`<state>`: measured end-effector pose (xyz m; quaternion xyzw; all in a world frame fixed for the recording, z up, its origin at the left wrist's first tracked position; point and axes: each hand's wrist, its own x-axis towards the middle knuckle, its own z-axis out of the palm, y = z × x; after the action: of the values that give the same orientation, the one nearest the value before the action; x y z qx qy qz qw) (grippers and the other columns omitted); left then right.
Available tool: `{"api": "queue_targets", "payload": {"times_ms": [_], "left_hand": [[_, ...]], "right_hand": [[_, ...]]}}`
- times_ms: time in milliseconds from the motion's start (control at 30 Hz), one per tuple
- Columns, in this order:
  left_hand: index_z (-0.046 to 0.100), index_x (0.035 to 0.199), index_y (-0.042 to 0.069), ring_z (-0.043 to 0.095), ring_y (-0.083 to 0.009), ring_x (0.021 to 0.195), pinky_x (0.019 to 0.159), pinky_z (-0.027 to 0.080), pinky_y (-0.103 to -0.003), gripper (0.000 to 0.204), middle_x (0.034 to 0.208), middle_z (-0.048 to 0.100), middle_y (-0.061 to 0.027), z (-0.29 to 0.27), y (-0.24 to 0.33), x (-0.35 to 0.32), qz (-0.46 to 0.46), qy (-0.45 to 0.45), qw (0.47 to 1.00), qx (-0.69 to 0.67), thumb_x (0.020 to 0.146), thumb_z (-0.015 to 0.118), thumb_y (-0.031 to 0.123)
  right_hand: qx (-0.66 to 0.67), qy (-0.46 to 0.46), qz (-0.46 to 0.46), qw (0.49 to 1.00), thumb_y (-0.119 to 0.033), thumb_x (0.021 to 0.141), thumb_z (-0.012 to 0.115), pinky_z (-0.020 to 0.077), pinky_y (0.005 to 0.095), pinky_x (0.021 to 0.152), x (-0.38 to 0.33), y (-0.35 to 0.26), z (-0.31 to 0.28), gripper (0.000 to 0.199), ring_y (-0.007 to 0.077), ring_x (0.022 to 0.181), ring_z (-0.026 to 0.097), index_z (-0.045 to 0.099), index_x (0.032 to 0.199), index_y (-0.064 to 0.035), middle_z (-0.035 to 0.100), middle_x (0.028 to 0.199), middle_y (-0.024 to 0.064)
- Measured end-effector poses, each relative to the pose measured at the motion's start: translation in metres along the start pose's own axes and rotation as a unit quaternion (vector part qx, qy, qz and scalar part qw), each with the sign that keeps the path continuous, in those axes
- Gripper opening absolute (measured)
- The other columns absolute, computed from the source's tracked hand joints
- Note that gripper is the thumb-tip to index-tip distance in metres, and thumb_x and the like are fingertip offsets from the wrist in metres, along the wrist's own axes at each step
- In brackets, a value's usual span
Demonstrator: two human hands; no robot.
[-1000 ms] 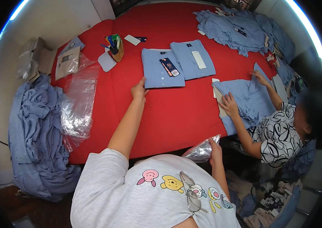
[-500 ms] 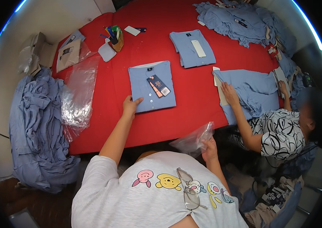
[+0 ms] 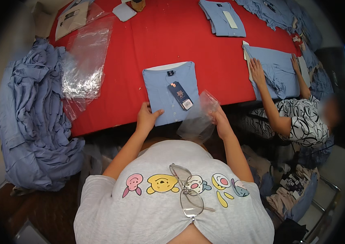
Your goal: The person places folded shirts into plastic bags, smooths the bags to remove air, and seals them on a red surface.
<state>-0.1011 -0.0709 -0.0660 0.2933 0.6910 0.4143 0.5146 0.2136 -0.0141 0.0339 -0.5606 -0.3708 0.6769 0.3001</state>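
A folded blue shirt (image 3: 160,95) with a dark hang tag (image 3: 180,96) on its front lies at the near edge of the red-covered table. My left hand (image 3: 148,117) grips the shirt's lower left corner, thumb on top and fingers at the side. In my right hand (image 3: 220,122) a clear plastic bag (image 3: 199,120) is pinched. The bag hangs at the table edge, partly over the shirt's lower right corner. Whether the bag's mouth is spread I cannot tell.
Clear plastic bags (image 3: 85,61) lie left on the red table (image 3: 129,53), beside a heap of blue garments (image 3: 34,118). Another folded blue shirt (image 3: 221,20) lies at the back. At right a co-worker's hands (image 3: 258,73) press on a blue garment (image 3: 270,61). More garments (image 3: 294,191) sit lower right.
The blue shirt has come nearer to me, to the table's edge, with my left hand on it. My right hand has raised the plastic bag up beside the shirt. The view has shifted.
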Motion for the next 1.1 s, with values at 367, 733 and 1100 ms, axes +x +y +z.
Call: {"api": "queue_targets", "payload": {"times_ms": [367, 733, 1100], "left_hand": [[0.069, 0.136, 0.0, 0.075, -0.0217, 0.105, 0.089, 0.058, -0.035, 0.056, 0.111, 0.077, -0.0134, 0.029, 0.183, -0.015, 0.181, -0.339, 0.916, 0.111, 0.087, 0.092, 0.017], [0.066, 0.144, -0.001, 0.079, -0.0205, 0.101, 0.09, 0.063, -0.034, 0.071, 0.113, 0.081, -0.0163, 0.101, 0.257, -0.053, 0.644, -0.068, 0.732, 0.211, 0.083, 0.097, 0.022], [0.07, 0.104, 0.006, 0.063, -0.0073, 0.074, 0.065, 0.049, -0.026, 0.025, 0.087, 0.07, -0.0006, 0.192, 0.284, -0.066, 0.122, -0.385, 0.894, -0.195, 0.092, 0.091, 0.014]], "right_hand": [[-0.063, -0.102, -0.135, 0.984, 0.005, 0.09, 0.078, 0.0544, 0.024, 0.085, -0.033, -0.123, 0.021, 0.052, 0.0076, 0.098, 0.068, 0.061, 0.139, -0.002, 0.07, 0.111, 0.0019], [-0.08, -0.089, -0.181, 0.976, 0.0, 0.098, 0.076, 0.0562, 0.0237, 0.086, -0.071, -0.195, -0.048, 0.05, 0.0111, 0.101, 0.073, 0.065, 0.146, 0.0039, 0.076, 0.105, 0.002], [-0.167, 0.016, -0.311, 0.935, -0.003, 0.093, 0.084, 0.0559, 0.0247, 0.085, -0.134, -0.231, -0.105, 0.052, 0.0097, 0.093, 0.071, 0.066, 0.141, 0.0024, 0.076, 0.102, 0.0058]]}}
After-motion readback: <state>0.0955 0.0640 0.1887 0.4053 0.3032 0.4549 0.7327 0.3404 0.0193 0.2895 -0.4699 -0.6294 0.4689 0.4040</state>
